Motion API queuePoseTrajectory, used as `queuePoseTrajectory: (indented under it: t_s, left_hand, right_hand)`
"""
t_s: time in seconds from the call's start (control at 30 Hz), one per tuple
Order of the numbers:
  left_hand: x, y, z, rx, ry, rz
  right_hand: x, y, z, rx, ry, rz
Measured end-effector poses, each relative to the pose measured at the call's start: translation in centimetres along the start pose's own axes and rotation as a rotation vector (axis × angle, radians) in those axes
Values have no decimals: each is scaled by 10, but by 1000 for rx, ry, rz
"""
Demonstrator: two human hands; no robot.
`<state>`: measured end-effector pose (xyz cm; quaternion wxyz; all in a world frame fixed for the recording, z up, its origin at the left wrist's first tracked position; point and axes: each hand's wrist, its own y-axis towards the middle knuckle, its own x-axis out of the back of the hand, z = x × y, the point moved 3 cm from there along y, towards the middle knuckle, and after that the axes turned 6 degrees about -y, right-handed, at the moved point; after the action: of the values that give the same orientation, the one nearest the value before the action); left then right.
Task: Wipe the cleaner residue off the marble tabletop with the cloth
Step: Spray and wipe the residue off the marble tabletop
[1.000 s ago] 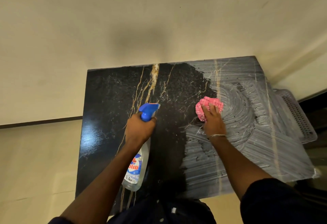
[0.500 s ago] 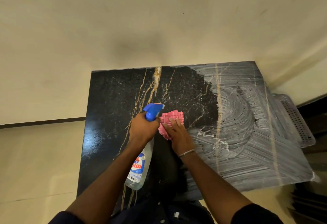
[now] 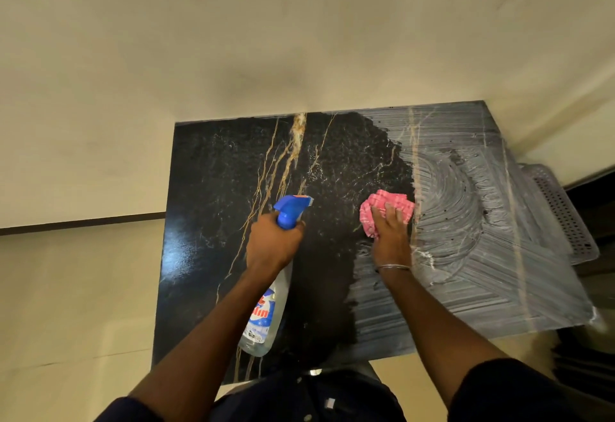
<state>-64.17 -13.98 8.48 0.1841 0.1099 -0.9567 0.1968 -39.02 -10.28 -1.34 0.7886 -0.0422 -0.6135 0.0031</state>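
Observation:
The black marble tabletop (image 3: pixel 213 208) with gold veins fills the middle of the view. Its left half is dark and glossy. Its right half carries streaky white cleaner residue (image 3: pixel 472 255). My right hand (image 3: pixel 391 233) presses a bunched pink checked cloth (image 3: pixel 377 207) flat on the marble, right at the border between the dark part and the residue. My left hand (image 3: pixel 271 245) grips the neck of a clear spray bottle (image 3: pixel 264 315) with a blue trigger head, held just above the tabletop to the left of the cloth.
A cream wall rises directly behind the table. A grey perforated plastic basket (image 3: pixel 562 212) sits against the table's right edge. Pale floor lies to the left, and a dark area sits at the lower right.
My right hand swept the cloth left until it was beside the bottle, then back right to the residue's edge. The dark cleaned strip has widened. My left hand and the bottle barely moved.

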Motion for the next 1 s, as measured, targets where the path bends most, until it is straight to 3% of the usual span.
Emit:
queuePoseTrajectory:
  t_s: [0.17, 0.3, 0.4, 0.57, 0.73, 0.83, 1.0]
  left_hand:
    - [-5, -5, -1, 10, 26, -29]
    - [-6, -8, -4, 20, 16, -35]
    - [-4, -9, -5, 14, 6, -15]
    - [-2, -14, -7, -15, -2, -4]
    - [-1, -21, -7, -6, -6, 1]
    - [-3, -26, -8, 16, -12, -4]
    - [-13, -35, -12, 53, 0, -66]
  right_hand:
    - [-27, -40, 76, 286, 89, 69]
    - [-30, -46, 79, 453, 62, 134]
    - [-20, -35, 39, 406, 17, 125]
    - [11, -16, -39, 83, 29, 44]
    - [8, -18, -37, -37, 26, 7]
    - [-10, -33, 0, 68, 22, -2]
    - [-30, -71, 69, 397, 72, 96]
